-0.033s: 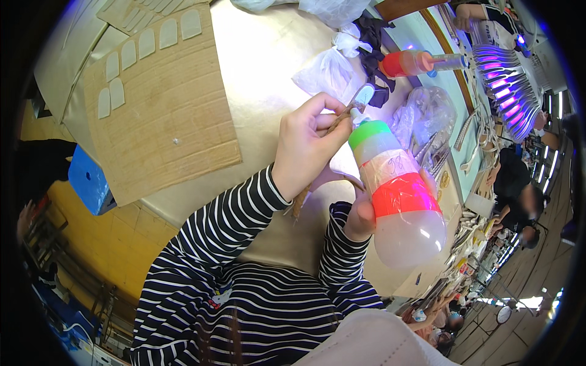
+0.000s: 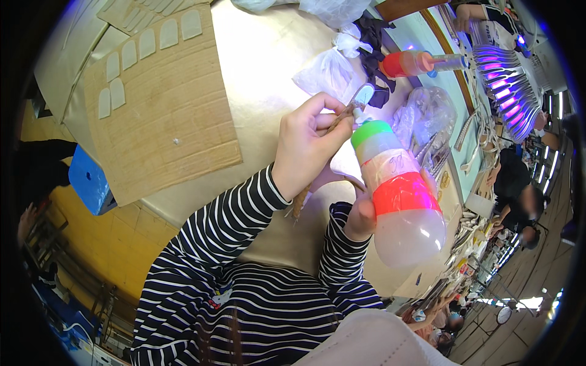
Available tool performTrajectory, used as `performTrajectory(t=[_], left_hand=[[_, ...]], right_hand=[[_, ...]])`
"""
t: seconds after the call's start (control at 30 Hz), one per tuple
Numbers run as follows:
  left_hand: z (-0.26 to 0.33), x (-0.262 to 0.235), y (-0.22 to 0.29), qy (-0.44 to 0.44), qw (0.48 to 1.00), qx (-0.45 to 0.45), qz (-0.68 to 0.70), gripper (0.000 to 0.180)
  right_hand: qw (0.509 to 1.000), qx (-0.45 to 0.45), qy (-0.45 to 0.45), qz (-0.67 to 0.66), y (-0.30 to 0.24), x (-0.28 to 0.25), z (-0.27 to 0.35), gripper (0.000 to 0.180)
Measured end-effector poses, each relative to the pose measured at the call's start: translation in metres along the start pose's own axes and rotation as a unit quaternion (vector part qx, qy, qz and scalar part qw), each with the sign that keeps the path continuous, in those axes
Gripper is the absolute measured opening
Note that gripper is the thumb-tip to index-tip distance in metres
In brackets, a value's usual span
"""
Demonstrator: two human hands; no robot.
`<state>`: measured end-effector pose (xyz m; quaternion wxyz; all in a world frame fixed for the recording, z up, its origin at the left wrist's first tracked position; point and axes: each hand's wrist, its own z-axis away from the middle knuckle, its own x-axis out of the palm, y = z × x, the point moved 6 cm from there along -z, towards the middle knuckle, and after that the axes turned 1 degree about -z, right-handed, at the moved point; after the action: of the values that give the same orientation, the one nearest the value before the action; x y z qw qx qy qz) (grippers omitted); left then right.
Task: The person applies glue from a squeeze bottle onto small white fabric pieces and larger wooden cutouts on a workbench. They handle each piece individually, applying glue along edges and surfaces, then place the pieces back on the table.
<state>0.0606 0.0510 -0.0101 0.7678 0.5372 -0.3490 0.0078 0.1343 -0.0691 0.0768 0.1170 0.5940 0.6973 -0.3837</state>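
My left hand is closed, pinching a narrow brown strip whose lower end hangs below the palm. A pale, round-ended piece shows just beyond those fingertips, at the strip's upper end. Wrapped round a translucent squeeze bottle is my right hand, mostly hidden behind it. The bottle has a green collar, a red band and a pale nozzle. Tilted up and to the left, that nozzle is right at the strip beside my left fingertips; whether it touches I cannot tell.
A cardboard sheet with several pale round-ended pieces lies on the table at left. Beyond my hands are a knotted plastic bag, a second red bottle and crumpled clear plastic. A blue stool stands at left.
The bottle has turned slightly in my right hand, and its nozzle and collar have shifted a little to the right. My left hand stays almost still.
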Motion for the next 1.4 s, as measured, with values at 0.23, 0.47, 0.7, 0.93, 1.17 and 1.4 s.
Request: performTrajectory(t=[0.23,0.47,0.7,0.93,1.17,1.4], left_hand=[[0.0,0.001,-0.001,-0.002,1.0,-0.005,0.021,0.009],[-0.004,0.003,0.004,-0.008,0.998,0.048,-0.046,0.01],[-0.002,0.002,-0.001,-0.035,0.998,-0.007,-0.053,0.012],[-0.006,0.005,-0.003,-0.037,0.996,-0.035,0.067,0.017],[-0.005,0.004,0.001,-0.046,0.998,-0.051,0.012,0.024],[-0.003,0.005,0.003,-0.057,0.998,-0.023,-0.031,0.033]], right_hand=[[0.99,0.085,0.055,-0.094,0.013,-0.001,0.001,0.104],[0.93,0.245,0.217,-0.168,0.034,0.002,0.004,0.11],[0.937,0.229,0.182,-0.19,0.033,0.003,0.005,0.102],[0.889,0.266,0.228,-0.296,0.043,0.002,0.005,0.082],[0.929,0.258,0.153,-0.215,0.039,0.007,-0.001,0.093],[0.914,0.261,0.189,-0.247,0.034,0.005,-0.011,0.092]])
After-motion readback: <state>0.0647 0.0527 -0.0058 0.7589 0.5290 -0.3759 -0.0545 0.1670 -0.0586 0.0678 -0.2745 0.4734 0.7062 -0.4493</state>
